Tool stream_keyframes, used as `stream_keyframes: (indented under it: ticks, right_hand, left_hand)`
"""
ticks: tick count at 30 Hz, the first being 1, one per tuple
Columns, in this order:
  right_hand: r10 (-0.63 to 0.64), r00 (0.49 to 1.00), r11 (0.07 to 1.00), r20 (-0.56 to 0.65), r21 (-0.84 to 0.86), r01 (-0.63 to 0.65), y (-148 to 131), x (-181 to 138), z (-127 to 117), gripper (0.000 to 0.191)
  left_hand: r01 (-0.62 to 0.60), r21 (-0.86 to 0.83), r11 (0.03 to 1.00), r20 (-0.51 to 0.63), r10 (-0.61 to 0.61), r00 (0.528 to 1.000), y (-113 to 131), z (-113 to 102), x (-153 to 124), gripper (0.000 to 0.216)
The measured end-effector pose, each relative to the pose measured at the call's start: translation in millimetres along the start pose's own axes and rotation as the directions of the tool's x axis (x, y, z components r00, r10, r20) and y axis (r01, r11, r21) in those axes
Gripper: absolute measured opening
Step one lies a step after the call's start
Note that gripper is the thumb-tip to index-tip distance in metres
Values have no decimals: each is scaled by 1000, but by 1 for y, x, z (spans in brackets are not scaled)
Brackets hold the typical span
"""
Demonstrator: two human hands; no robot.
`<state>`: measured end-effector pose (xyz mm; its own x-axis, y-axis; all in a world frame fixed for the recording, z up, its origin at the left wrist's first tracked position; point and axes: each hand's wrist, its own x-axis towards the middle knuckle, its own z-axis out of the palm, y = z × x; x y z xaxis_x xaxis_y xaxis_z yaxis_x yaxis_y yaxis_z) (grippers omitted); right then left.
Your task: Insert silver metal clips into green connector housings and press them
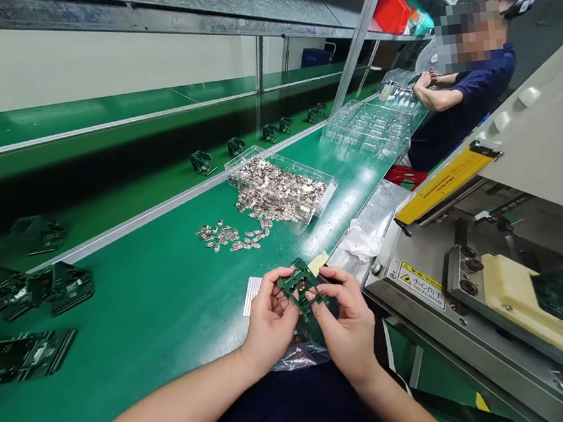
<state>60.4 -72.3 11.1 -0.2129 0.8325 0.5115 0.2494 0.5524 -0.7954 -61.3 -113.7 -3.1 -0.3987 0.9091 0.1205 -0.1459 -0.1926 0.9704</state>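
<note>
Held up between both my hands, over the near edge of the green table (180, 302), is a green circuit board (299, 281). My left hand (273, 319) grips its left side, thumb below and fingers curled at the edge. On the opposite side my right hand (345, 312) has its thumb and fingertips at the board's right edge; whether a small part sits in that pinch I cannot make out. Beyond the hands, small silvery metal pieces (224, 236) lie loose on the table. Many more fill a clear tray (332, 189) that lies tilted, some spilling from its near side.
At right stands a machine with a yellow safety bar (442, 184) and a metal bed (423, 317). Stacked circuit boards (22, 356) lie at left. Clear plastic trays (368, 128) stand farther back, where a co-worker (471, 97) sits. A metal post (361, 38) rises behind.
</note>
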Motion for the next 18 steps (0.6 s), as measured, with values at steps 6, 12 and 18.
stream_keyframes:
  ticks: [6,12,18]
  right_hand:
    - [65,998,997,22,-33,-65,-5,-3,1,3]
    - [310,950,918,27,250,-307,-2,-8,1,11]
    - [508,837,561,203,659,-500,0,-7,-4,23]
  left_hand:
    - [-31,-27,999,114,33,993,-2,0,-7,30]
    - [-57,47,997,138,50,989,-8,2,-11,29]
    - [-44,125,991,175,22,984,-10,7,-12,29]
